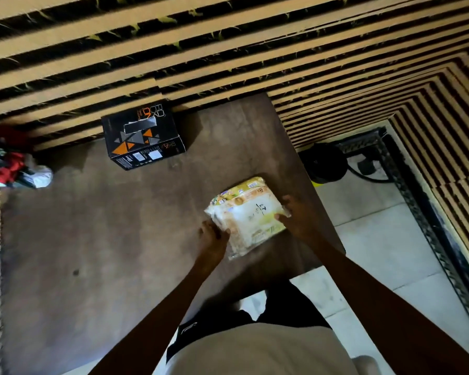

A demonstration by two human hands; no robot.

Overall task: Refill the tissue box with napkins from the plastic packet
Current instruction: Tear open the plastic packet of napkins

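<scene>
View from above, person standing at a brown table (98,253) set against a striped wall (228,50). The black tissue box (142,138), printed with orange triangles, stands at the far edge of the table, touching the wall and well apart from the hands; its top slot appears taped over. The plastic packet (245,216) of napkins lies flat near the table's right edge, seemingly unopened. The left hand (213,236) pinches the packet's near-left edge between thumb and fingers; the right hand (295,215) clasps the right side, thumb laid on top. Both hands are closed on the packet; whether it is lifted or resting on the table cannot be told. A heap of red and white cloth (14,163) sits at the table's far left.

The step in hand is judged to be opening the packet. To do it well, grip the film alone, not the napkins beneath, and tear along a seam so the stack stays square for loading into the box.
</scene>
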